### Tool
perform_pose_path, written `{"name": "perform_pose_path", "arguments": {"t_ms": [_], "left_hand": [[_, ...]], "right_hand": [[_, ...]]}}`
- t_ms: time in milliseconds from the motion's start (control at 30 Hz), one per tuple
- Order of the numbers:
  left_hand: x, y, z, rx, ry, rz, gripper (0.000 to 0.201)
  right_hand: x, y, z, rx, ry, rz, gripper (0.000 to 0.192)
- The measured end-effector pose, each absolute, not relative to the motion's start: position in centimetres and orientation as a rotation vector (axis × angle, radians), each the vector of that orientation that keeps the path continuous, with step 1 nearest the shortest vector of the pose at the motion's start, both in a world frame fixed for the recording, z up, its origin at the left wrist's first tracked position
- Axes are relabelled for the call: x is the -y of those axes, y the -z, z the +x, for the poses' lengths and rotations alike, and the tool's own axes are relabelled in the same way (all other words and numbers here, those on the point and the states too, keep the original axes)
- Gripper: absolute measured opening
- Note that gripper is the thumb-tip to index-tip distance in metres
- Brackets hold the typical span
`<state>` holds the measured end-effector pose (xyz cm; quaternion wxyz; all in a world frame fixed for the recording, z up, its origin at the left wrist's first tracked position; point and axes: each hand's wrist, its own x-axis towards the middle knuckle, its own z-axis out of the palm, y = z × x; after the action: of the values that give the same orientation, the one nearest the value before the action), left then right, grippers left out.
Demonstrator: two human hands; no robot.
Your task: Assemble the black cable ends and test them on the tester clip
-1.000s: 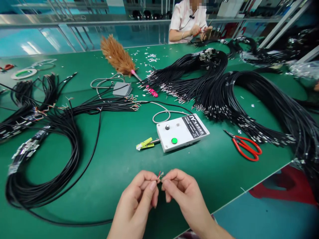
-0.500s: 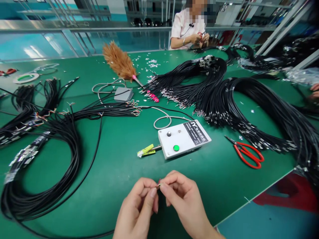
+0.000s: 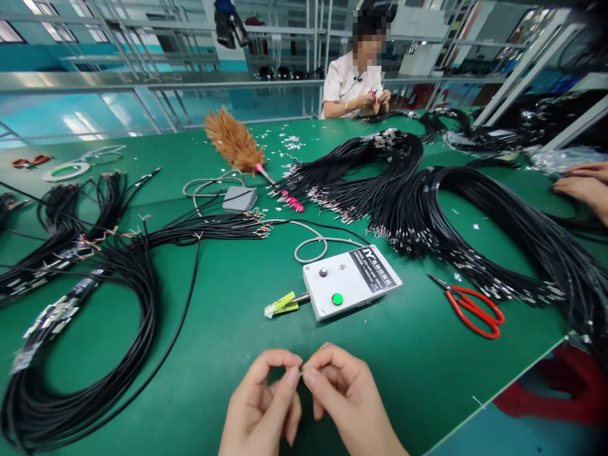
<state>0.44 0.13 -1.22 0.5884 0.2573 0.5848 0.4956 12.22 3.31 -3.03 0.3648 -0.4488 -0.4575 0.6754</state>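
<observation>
At the near edge of the green table (image 3: 228,329), the left hand (image 3: 263,405) and right hand (image 3: 346,402) meet fingertip to fingertip, both pinched shut on the stripped end of a thin black cable (image 3: 302,365). Only a sliver of that cable end shows between the thumbs and forefingers; the rest is hidden by the fingers, so I cannot tell how the strands lie. To my eye it is light, limp stuff with fine, easily bent conductors, best held just behind the bared tip, as both hands do. Left of the hands, coiled black cable bundles (image 3: 80,304) loop across the mat. Beyond the fingertips sits a white control box (image 3: 351,282) with a green button, a yellow-green clip (image 3: 281,304) at its left end. Red-handled scissors (image 3: 472,307) lie further right, well apart.
</observation>
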Motion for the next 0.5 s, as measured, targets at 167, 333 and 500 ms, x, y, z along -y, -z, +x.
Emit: {"name": "perform_pose_path", "arguments": {"t_ms": [167, 333, 500], "left_hand": [[-0.3, 1.4, 0.4, -1.347, -1.327, 0.509, 0.039], [-0.3, 1.9, -0.5, -1.371, -1.363, 0.673, 0.029], [0.1, 2.2, -1.1, -1.404, -1.278, 0.847, 0.024]], "right_hand": [[-3.5, 3.1, 12.5, 1.258, -1.525, -1.133, 0.031], [-3.8, 2.8, 12.9, 1.125, -1.619, -1.236, 0.042], [-3.5, 2.6, 12.8, 1.296, -1.645, -1.127, 0.029]]}}
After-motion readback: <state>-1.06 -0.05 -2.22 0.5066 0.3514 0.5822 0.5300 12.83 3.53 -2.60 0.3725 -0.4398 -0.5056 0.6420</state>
